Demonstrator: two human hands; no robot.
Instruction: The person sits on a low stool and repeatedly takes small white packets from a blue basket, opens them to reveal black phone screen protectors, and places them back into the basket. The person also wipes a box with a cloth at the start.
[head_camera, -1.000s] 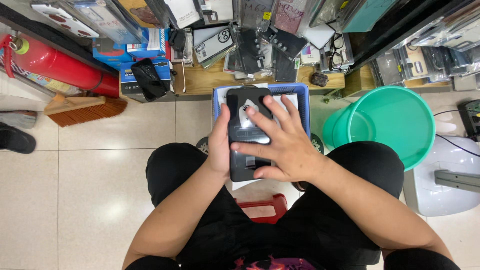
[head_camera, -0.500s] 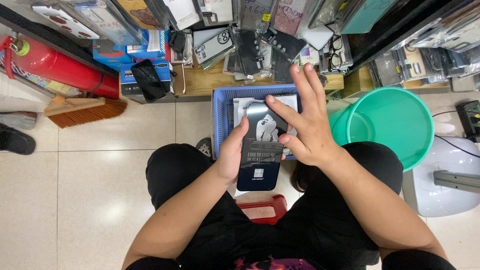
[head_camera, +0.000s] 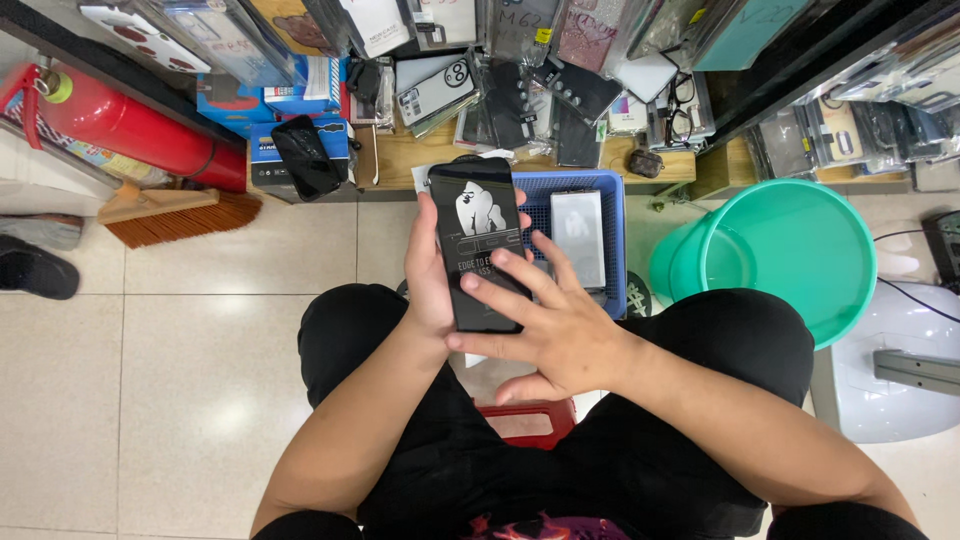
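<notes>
My left hand (head_camera: 428, 275) grips a flat black package (head_camera: 478, 228) with a pale figure printed on its face, holding it upright above my lap. My right hand (head_camera: 545, 325) lies with spread fingers on the lower part of that package. Just behind it stands a blue plastic basket (head_camera: 614, 245) on the floor, and a grey flat package (head_camera: 578, 236) lies inside the basket. I sit on a red stool (head_camera: 528, 420), and my knees flank the basket.
A teal bucket (head_camera: 790, 255) stands right of the basket. A wooden shelf (head_camera: 410, 155) behind holds several phone cases. A red fire extinguisher (head_camera: 130, 125) and a brush (head_camera: 180, 212) lie at the left, and a white appliance (head_camera: 895, 365) stands at the right.
The black package has shifted left and been raised in my left hand. My right hand came off the basket side and now rests lower on the package. The grey package in the basket is now uncovered.
</notes>
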